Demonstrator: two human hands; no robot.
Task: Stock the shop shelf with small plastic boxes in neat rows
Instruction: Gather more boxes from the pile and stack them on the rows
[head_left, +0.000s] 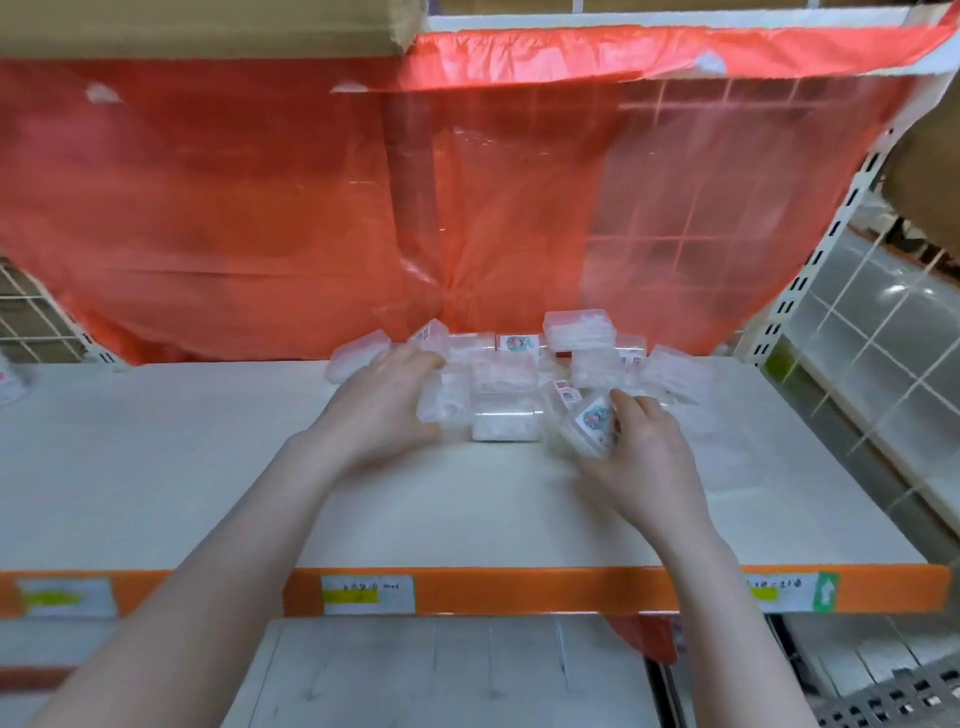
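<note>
A loose heap of small clear plastic boxes (511, 364) lies at the back middle of the white shelf (208, 467), some with small printed stickers. One box (576, 325) sits on top of the heap at the back. My left hand (382, 410) reaches into the heap's left side, its fingers curled round a clear box (441, 408). My right hand (641, 457) holds a tilted box with a colourful sticker (589, 428) at the heap's front right. The boxes lie at mixed angles, not in rows.
Red plastic sheeting (363, 208) hangs behind the shelf. The shelf's orange front strip (519, 590) carries paper price labels. A white perforated upright (810, 270) and wire grid stand at the right, with clear bins beyond. A lower shelf shows below.
</note>
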